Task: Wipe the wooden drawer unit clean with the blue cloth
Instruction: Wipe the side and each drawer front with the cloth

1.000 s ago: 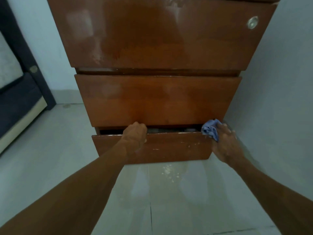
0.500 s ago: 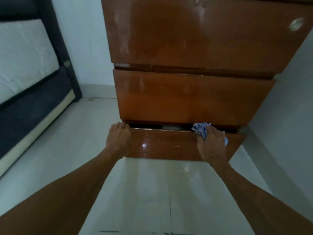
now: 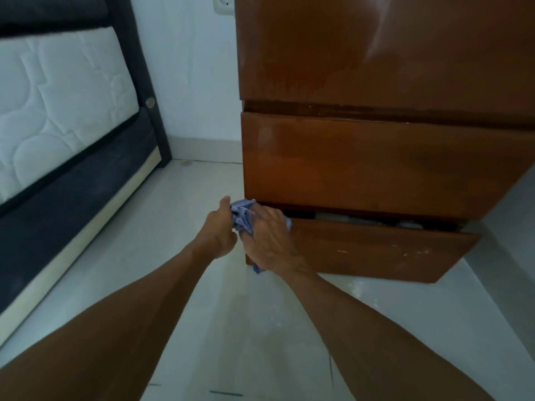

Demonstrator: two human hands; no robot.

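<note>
The left hand (image 3: pixel 219 230) and right hand (image 3: pixel 267 238) grip the blue cloth (image 3: pixel 241 215), mostly hidden between them, against the bottom drawer (image 3: pixel 376 250).

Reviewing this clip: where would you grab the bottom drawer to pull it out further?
By its top edge, with fingers hooked down into the dark gap from the front. The bottom drawer stands ajar, its face shows no handle, and that edge lies bare to the right of the blue cloth.
</note>
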